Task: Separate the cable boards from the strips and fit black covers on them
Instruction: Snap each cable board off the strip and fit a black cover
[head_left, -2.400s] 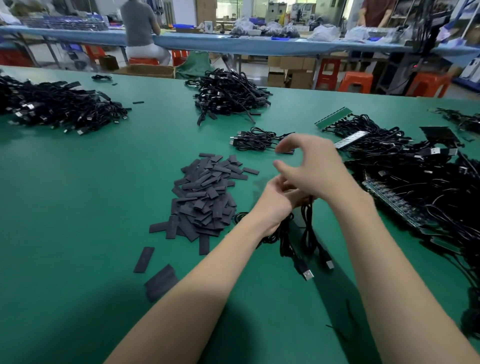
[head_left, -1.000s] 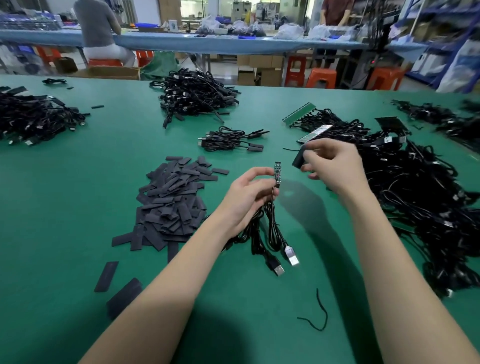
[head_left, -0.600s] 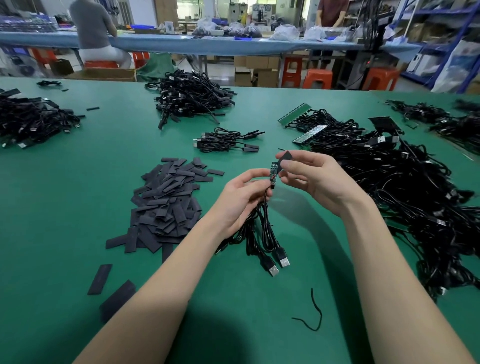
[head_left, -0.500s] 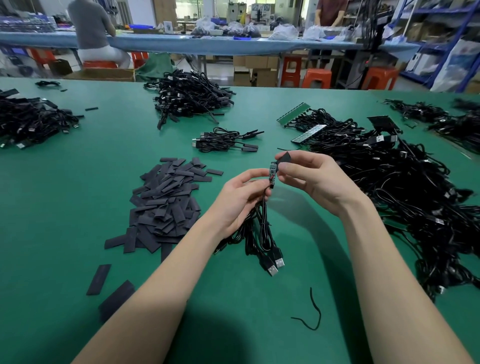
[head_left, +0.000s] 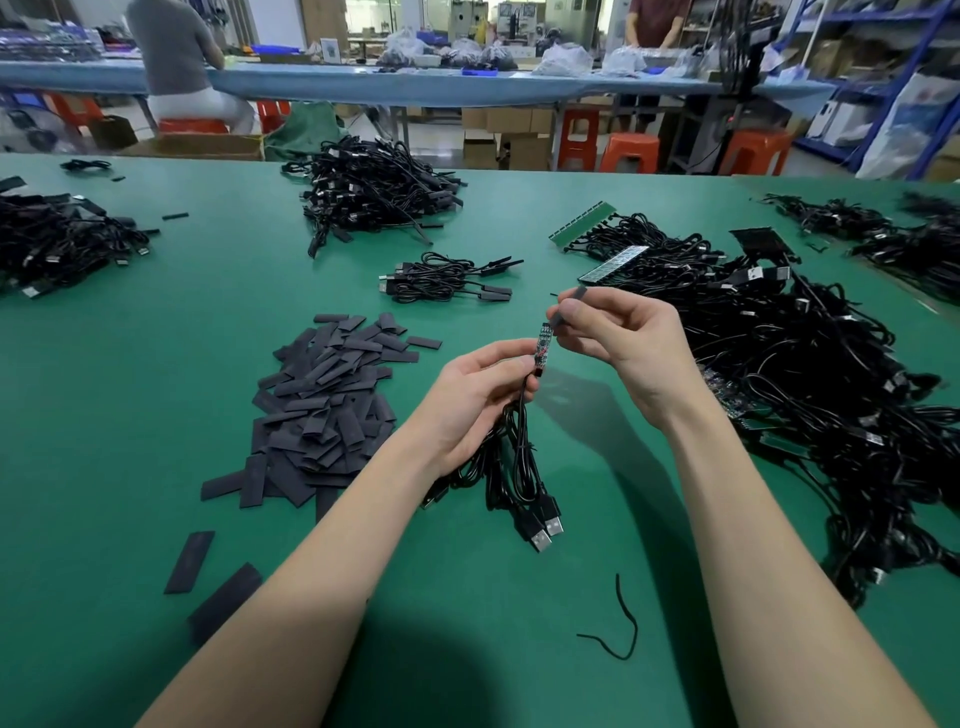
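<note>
The left hand (head_left: 478, 395) pinches a small cable board (head_left: 543, 345) by its lower end and holds it up above the green worktop (head_left: 156, 364). Black cables (head_left: 514, 467) hang down from this hand, and their plugs (head_left: 545, 530) rest on the worktop. The right hand (head_left: 623, 343) pinches a black cover (head_left: 566, 306) between its thumb and fingers. The low end of the cover is just beside the top of the board; whether it has slid on cannot be told. The two hands are close together in the middle. To the left lies a pile of black covers (head_left: 322, 405), with a few loose ones nearer the person. To the right is a big heap of cables (head_left: 805, 374) with green strips (head_left: 582, 221) at its far edge. A small bunch of cables (head_left: 447, 278) lies past the hands, another heap (head_left: 374, 192) sits farther back, and one more (head_left: 57, 239) is at the far left. A short bit of black wire (head_left: 623, 623) lies near the right arm.
</note>
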